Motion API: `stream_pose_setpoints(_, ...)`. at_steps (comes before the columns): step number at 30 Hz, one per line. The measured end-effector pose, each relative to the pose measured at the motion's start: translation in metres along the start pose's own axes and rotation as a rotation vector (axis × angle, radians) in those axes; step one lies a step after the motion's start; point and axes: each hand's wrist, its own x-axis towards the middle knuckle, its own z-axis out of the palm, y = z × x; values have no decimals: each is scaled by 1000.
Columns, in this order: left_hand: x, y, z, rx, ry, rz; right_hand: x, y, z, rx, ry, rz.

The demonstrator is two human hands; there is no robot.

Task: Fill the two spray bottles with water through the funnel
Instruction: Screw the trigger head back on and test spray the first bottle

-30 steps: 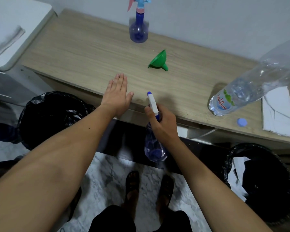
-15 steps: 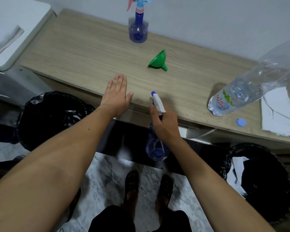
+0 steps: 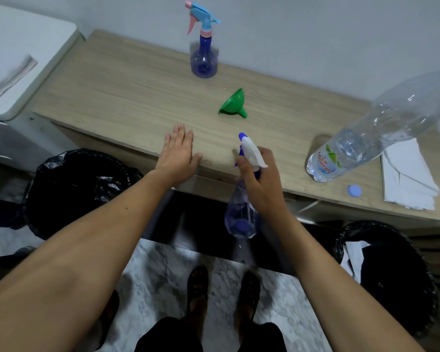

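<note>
Right hand (image 3: 261,185) grips a spray bottle (image 3: 241,217) by the neck at the table's front edge; left hand (image 3: 177,154) lies flat on the table (image 3: 127,97).

The right hand's fingers are curled tight round the neck just under the white sprayer head (image 3: 252,152), whose blue nozzle points away from the person; the clear purple body hangs below the table edge, above the floor. The left hand is spread, fingers straight and together, thumb out to the side, palm down near the front edge and holding nothing. Both forearms reach forward. A second spray bottle (image 3: 203,57) stands upright at the back by the wall. The green funnel (image 3: 233,104) lies on its side mid-table, between the two bottles. A large water bottle (image 3: 381,125) stands at the right, its blue cap (image 3: 354,191) lying on the table just beside it.
</note>
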Motion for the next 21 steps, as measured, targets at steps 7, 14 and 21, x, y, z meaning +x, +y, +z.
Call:
stream_pose_setpoints(7,-19,65,-2,-560,-164,305,31,-26,-40,284,42,4)
stream_pose_setpoints(14,-13,121,-4,-692,-234,404,60,-38,-73,378,70,12)
stream_pose_setpoints(21,27,125,-24,-896,-126,275,108,-53,-82,286,59,-2)
